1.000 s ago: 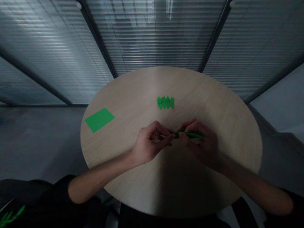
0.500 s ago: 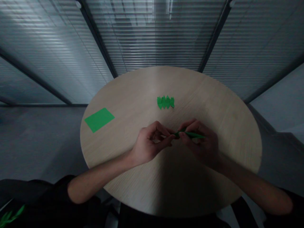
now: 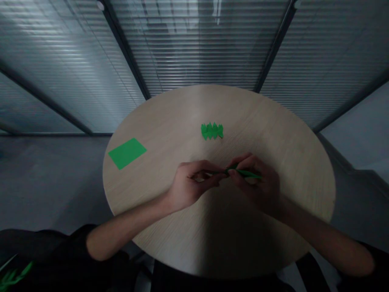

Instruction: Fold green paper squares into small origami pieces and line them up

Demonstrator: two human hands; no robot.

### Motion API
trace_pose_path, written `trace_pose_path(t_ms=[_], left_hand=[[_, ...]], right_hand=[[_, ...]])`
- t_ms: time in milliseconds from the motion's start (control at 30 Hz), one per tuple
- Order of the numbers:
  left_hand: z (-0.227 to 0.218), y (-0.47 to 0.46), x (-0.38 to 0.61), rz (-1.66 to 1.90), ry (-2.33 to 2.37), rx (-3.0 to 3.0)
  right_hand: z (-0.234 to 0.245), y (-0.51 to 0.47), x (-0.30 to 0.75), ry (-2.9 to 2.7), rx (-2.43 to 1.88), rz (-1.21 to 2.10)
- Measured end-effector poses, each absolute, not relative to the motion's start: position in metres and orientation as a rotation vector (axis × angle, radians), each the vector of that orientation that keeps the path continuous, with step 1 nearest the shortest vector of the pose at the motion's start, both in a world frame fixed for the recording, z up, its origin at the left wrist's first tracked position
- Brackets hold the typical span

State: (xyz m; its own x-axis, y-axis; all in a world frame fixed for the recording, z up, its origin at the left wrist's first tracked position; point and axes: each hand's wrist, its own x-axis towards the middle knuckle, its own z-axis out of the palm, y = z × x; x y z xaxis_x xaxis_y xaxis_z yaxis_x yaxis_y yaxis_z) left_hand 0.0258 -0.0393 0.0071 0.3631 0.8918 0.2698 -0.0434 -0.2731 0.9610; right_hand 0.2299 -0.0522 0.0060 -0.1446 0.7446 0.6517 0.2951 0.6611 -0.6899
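Both my hands meet over the middle of the round wooden table (image 3: 273, 121). My right hand (image 3: 258, 184) is closed around a narrow folded strip of green paper (image 3: 246, 173), whose end sticks out to the right between its fingers. My left hand (image 3: 190, 186) pinches the strip's left end with thumb and fingertips, the fingers now lying low and flatter. A small zigzag piece of folded green paper (image 3: 212, 131) lies on the table a little beyond my hands.
A flat green paper sheet (image 3: 127, 153) lies near the table's left edge. Glass walls with horizontal blinds (image 3: 194, 44) rise behind the table. Some green paper bits (image 3: 13, 275) show at the bottom left, beside my dark clothing.
My left hand's fingers have lowered and stretched out along the strip's left end. The right hand and the papers on the table have stayed put.
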Motion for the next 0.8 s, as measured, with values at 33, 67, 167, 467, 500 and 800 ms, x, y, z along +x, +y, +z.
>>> trace_pose_path(t_ms=[33, 67, 167, 467, 500, 800], left_hand=[[0.0066, -0.0393, 0.0255, 1.114, 0.777, 1.568], [0.0063, -0.0392, 0.0251, 1.114, 0.769, 1.570], [0.0066, -0.0393, 0.0242, 1.116, 0.752, 1.578], [0.0092, -0.0393, 0.0235, 1.102, 0.732, 1.617], [0.0093, -0.0394, 0.0234, 1.095, 0.734, 1.618], [0.0102, -0.0394, 0.0222, 1.041, 0.757, 1.625]], right_hand=[[0.0057, -0.0524, 0.2298, -1.726, -0.852, 0.487], [0.0055, -0.0525, 0.2298, -1.727, -0.856, 0.489], [0.0051, -0.0529, 0.2296, -1.722, -0.863, 0.496], [0.0044, -0.0546, 0.2286, -1.703, -0.878, 0.541], [0.0047, -0.0550, 0.2282, -1.696, -0.874, 0.555], [0.0075, -0.0503, 0.2331, -1.839, -0.818, 0.656]])
